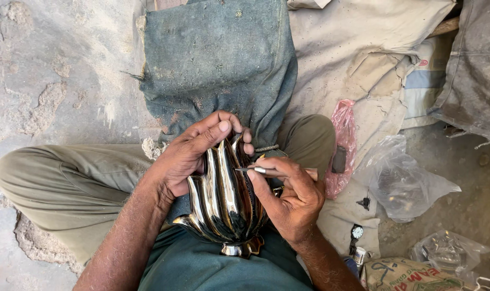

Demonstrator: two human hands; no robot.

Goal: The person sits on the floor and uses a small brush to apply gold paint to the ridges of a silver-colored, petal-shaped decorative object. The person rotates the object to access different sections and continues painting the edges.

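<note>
1. Lap first: the shiny fluted metal piece [223,199], shaped like a ribbed leaf or shell, stands upright on your lap between your two thighs, its small foot nearest your teal shirt [202,267] and its tip pointing away from you.
2. Your left hand [193,151] is wrapped over the piece's far left edge, thumb and fingers curled tight across the top ribs, gripping it.
3. Your right hand [290,194] is closed in a pinch around a thin pointed tool [261,171]; the tool lies level, its tip touching a rib near the piece's right edge.
4. Both hands crowd the piece; the only free metal is the lower left ribs and the foot.
5. Your bent legs in olive trousers [67,183] close in both sides, the left knee reaching toward the left edge of view.
6. Just beyond your fingers a dusty blue-grey cloth pad [218,59] lies on the ground, its near edge touching the piece's tip.
7. Right of your right knee: a pink plastic bag [344,145], a clear plastic bag [401,183] and a wristwatch [357,233] on pale sacking [352,48].
8. Left of the pad, bare sandy ground [51,70] gives open room.
</note>
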